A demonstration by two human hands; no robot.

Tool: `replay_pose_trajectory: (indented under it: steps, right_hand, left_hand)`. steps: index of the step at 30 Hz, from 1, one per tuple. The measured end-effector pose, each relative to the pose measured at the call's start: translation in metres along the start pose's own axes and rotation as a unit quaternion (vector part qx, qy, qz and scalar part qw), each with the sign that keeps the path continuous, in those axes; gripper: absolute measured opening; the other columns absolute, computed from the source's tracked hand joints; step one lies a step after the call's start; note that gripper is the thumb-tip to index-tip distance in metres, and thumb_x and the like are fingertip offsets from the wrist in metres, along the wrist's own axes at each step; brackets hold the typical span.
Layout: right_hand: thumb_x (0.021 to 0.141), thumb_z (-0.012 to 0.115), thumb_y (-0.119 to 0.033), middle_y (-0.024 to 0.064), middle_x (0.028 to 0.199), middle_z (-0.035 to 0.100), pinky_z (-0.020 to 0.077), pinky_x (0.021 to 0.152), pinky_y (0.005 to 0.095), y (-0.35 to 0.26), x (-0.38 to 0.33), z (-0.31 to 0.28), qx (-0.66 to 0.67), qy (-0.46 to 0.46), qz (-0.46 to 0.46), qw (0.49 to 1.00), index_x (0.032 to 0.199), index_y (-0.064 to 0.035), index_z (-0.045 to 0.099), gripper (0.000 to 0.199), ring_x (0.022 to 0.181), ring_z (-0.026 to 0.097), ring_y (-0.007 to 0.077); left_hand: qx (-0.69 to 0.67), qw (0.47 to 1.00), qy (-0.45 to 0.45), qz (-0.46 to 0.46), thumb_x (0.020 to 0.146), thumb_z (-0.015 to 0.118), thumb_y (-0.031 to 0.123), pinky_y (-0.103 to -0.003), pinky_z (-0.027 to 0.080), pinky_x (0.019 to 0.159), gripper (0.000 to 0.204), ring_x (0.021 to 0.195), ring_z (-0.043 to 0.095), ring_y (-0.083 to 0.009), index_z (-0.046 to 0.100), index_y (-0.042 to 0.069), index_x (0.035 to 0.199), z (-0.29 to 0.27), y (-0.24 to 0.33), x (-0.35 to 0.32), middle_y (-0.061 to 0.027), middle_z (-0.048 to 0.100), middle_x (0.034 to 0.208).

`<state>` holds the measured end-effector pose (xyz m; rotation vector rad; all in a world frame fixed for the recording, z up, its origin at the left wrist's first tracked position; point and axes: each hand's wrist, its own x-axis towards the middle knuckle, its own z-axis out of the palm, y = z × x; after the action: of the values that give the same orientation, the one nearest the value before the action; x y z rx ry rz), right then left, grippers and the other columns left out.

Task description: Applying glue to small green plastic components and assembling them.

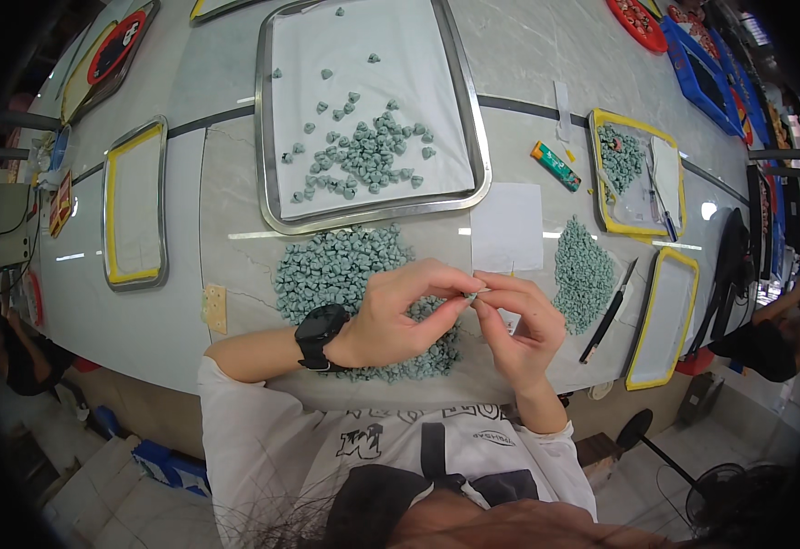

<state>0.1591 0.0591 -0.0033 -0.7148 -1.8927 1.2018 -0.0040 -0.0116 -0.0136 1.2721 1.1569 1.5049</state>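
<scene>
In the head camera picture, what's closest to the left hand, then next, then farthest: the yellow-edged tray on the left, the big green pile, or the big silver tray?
1. Big green pile: right around the left hand.
2. Big silver tray: just beyond the pile.
3. Yellow-edged tray: away on the left.

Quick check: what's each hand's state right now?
Left hand: closed, pinching a small grey-green piece.
Right hand: closed on something thin, too small to identify.

Yellow-edged tray (pixel 136 201) on L (beige pad (pixel 215 308) nearby) — blue crate (pixel 679 62) upper R — blk fan (pixel 723 487) lower R.
</scene>
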Motion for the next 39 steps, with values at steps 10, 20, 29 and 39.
replay_pose_trajectory:
  steps: [10,20,29,39]
  right_hand:
    - [0.072,0.068,0.008,0.0173,0.099,0.067,0.0524,0.072,0.0274,0.006,-0.007,0.002,-0.001,0.007,0.010,1.000,0.089,0.0026,0.066,0.017,0.084,0.066,0.0213]
    - [0.074,0.067,0.008,0.0159,0.106,0.065,0.0512,0.069,0.0258,0.012,0.000,-0.010,-0.056,0.002,0.011,0.998,0.096,0.0023,0.065,0.023,0.086,0.064,0.0197]
    - [0.058,0.079,-0.008,0.0131,0.116,0.054,0.0474,0.080,0.0338,-0.009,-0.008,-0.074,-0.283,-0.179,0.099,0.937,0.134,-0.0070,0.046,0.083,0.099,0.056,0.0249]
    - [0.056,0.083,-0.014,0.0082,0.088,0.049,0.0433,0.069,0.0326,0.009,-0.012,-0.057,-0.190,-0.223,0.011,0.956,0.111,-0.0076,0.051,0.064,0.080,0.050,0.0243]
  left_hand:
    - [0.031,0.999,-0.006,0.000,0.081,0.058,-0.012,-0.025,0.053,0.074,0.024,0.087,0.064,-0.0143,0.060,-0.002,0.102,0.000,0.000,0.001,-0.0105,0.063,0.096]
    - [0.066,0.998,-0.001,-0.016,0.078,0.061,-0.009,-0.023,0.053,0.069,0.026,0.082,0.064,-0.0123,0.061,0.000,0.103,-0.018,-0.002,0.030,-0.0104,0.064,0.098]
    - [0.344,0.924,-0.139,0.095,0.069,0.065,0.002,-0.035,0.045,0.073,0.022,0.086,0.054,-0.0240,0.063,0.007,0.091,-0.033,-0.009,0.034,-0.0044,0.057,0.095]
    - [0.443,0.861,-0.236,0.083,0.066,0.064,0.002,-0.032,0.037,0.075,0.020,0.087,0.050,-0.0210,0.061,0.008,0.085,-0.011,-0.038,0.013,-0.0030,0.054,0.088]
